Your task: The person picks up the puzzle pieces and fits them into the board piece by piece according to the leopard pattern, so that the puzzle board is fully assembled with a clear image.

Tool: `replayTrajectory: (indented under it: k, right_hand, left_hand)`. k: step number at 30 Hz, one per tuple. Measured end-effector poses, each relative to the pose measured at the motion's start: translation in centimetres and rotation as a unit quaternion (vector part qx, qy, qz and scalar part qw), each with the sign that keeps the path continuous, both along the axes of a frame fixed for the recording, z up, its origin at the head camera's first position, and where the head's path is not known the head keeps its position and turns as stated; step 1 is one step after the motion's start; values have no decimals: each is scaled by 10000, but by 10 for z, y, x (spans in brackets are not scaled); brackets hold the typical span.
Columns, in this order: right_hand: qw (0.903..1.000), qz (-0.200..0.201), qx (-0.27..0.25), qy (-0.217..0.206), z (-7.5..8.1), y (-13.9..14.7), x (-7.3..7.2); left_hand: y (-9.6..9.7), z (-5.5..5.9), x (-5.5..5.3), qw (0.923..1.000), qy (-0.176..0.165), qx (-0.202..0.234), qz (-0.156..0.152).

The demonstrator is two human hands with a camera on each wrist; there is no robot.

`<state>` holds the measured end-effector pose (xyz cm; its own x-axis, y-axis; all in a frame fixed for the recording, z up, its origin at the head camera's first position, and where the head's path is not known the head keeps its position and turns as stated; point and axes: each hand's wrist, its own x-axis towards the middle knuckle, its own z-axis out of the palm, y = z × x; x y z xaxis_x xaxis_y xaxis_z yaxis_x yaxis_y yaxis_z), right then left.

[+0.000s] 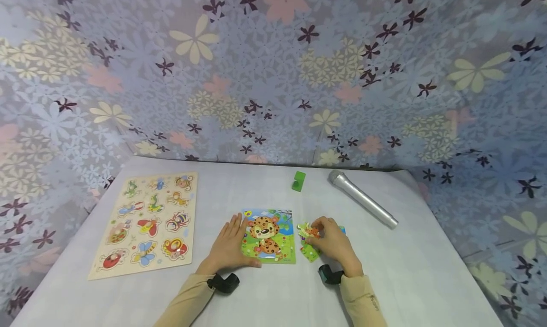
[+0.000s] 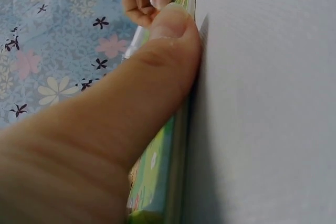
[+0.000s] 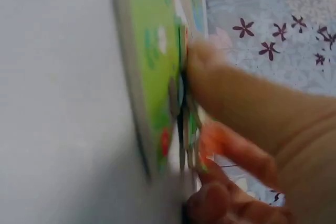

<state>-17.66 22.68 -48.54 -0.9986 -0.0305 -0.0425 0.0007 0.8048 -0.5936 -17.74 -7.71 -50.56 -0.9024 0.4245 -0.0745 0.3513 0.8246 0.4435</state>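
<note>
Left grip (image 1: 229,247) spread on leopard puzzle (image 1: 270,234); right grip (image 1: 335,244) pinching a piece (image 1: 305,230). Hasty pull could scatter loose pieces (image 1: 310,253) toward right edge of table (image 1: 410,270).

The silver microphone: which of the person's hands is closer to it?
Right. The right hand is nearer, holding puzzle pieces on the person's side of the microphone, not touching it. The left hand is farther away, at the left side of the leopard puzzle.
</note>
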Motion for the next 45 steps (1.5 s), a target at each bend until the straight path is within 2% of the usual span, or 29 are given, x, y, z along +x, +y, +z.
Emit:
replayTrajectory:
  k: [5,8,12,17,24,37,39,42,45]
  right_hand:
    - [9967,-454,-502,443,-1,-2,-9]
    - [9915,-445,-1112,506,3,-10,-12]
    - [9842,-252,-1727,298,5,-23,-16]
    - [9838,-261,-1773,0,1,-29,-19]
    - [9767,-234,-2109,-313,-2,-27,-19]
    - [9883,-365,-1452,-294,-2,-24,-17]
    - [9915,-426,-1218,-185,-1,-24,-16]
    - [9967,-463,-642,189,0,-25,-13]
    - [9977,-461,-148,477,0,-28,-11]
  left_hand:
    - [-1,1,0,10000,-48,28,27]
    - [-1,1,0,10000,-65,-20,37]
    - [-2,1,0,10000,-59,-65,40]
    - [-1,2,0,10000,-77,11,36]
    - [-1,2,-2,9999,-74,-22,73]
    - [0,0,-1,10000,-84,-8,19]
    - [0,-1,0,10000,-64,25,3]
    - [0,-1,0,9999,14,100,-75]
    - [-1,0,0,9988,148,277,-384]
